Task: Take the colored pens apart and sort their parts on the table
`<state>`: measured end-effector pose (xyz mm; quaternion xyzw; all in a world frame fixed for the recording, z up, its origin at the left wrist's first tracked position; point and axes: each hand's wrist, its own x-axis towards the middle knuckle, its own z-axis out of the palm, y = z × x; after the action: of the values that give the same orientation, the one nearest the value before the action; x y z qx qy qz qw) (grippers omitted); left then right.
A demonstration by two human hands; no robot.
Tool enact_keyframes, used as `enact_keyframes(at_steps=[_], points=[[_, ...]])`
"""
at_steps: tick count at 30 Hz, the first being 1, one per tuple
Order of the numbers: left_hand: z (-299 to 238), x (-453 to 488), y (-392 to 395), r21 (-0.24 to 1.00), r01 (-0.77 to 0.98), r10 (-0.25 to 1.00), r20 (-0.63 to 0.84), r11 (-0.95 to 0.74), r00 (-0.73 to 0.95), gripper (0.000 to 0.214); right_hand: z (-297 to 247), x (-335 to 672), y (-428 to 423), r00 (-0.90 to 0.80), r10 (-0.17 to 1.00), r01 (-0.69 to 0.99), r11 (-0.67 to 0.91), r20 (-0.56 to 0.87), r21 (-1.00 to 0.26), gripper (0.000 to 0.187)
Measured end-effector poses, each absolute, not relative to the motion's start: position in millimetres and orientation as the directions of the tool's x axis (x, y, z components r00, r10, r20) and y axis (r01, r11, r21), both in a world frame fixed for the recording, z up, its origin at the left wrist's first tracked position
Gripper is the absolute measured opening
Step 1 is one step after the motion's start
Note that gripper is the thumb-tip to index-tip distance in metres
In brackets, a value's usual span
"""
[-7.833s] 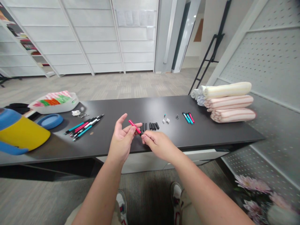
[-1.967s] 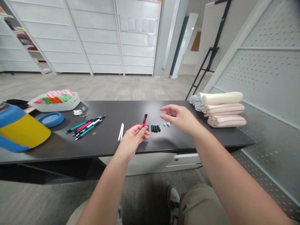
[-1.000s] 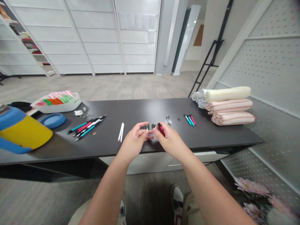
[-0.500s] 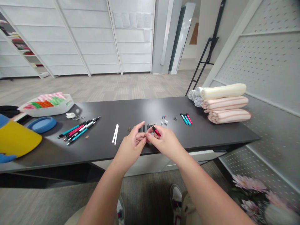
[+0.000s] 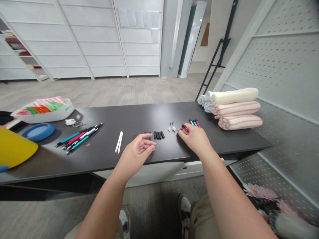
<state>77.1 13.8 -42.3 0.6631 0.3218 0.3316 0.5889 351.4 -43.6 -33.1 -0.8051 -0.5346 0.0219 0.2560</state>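
My right hand (image 5: 195,138) pinches a red pen barrel (image 5: 185,128) with a black end, held over the right part of the dark table. Just beyond it lies a row of teal and red pen barrels (image 5: 197,123), partly hidden by the hand. My left hand (image 5: 140,150) holds nothing; its fingers are loosely curled and apart. Thin black pieces (image 5: 150,136) show behind its fingertips, partly covered. Beside them sit several short black tubes (image 5: 159,135). Small white parts (image 5: 173,128) and tiny red and teal caps (image 5: 171,123) lie between the hands, farther back.
White thin sticks (image 5: 119,142) lie left of my left hand. Farther left are several assembled pens (image 5: 79,136), a blue dish (image 5: 38,131), a yellow object (image 5: 17,142) and a white basket (image 5: 57,114). Rolled towels (image 5: 236,109) are stacked at the table's right end.
My right hand has moved right with the red pen barrel, away from my left hand, toward the row of barrels. The black tubes are now uncovered. My left hand has shifted slightly left.
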Motion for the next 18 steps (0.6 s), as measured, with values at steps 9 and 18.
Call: enact_keyframes(at_steps=[9,18], points=[[-43,76,13,0.993,0.043,0.812,0.063,-0.108,0.580,0.043,-33,350,-40,0.385,0.901,0.866,-0.276,0.202,-0.417,0.028],[-44,76,12,0.993,0.044,0.807,0.064,-0.111,0.587,0.041,-28,362,-46,0.520,0.777,0.768,-0.245,0.353,-0.591,0.039]])
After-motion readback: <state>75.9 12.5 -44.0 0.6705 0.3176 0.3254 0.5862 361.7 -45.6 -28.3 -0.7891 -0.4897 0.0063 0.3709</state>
